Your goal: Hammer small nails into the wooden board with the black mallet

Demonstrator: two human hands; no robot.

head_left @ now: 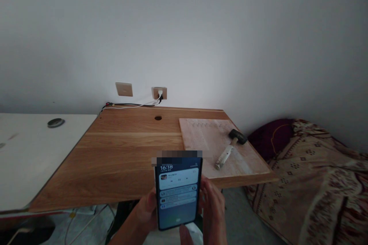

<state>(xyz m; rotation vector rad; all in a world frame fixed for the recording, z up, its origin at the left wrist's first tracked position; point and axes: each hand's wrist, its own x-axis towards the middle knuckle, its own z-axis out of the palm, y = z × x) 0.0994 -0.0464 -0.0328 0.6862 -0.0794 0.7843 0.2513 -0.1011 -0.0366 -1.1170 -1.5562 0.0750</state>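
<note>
A smartphone (pixel 178 195) is held upright in front of me, its lit screen showing the time and several notification cards. My left hand (pixel 146 210) grips its left edge, fingers mostly hidden behind it. Along the right edge, my right hand (pixel 212 206) is closed around the phone, with the thumb near the bottom of the screen. Behind the phone, a mallet (pixel 232 147) with a black head and a worn pale handle lies on a whitish board (pixel 204 134). That board rests on the right part of the wooden desk (pixel 129 153).
A white table (pixel 25 160) adjoins the desk on the left, with a round grey lid-like object (pixel 56 123) on it. Cables (pixel 129 105) run along the wall to a socket (pixel 160 93). A round hole (pixel 158 118) pierces the desk. Patterned bedding (pixel 310 183) is at right.
</note>
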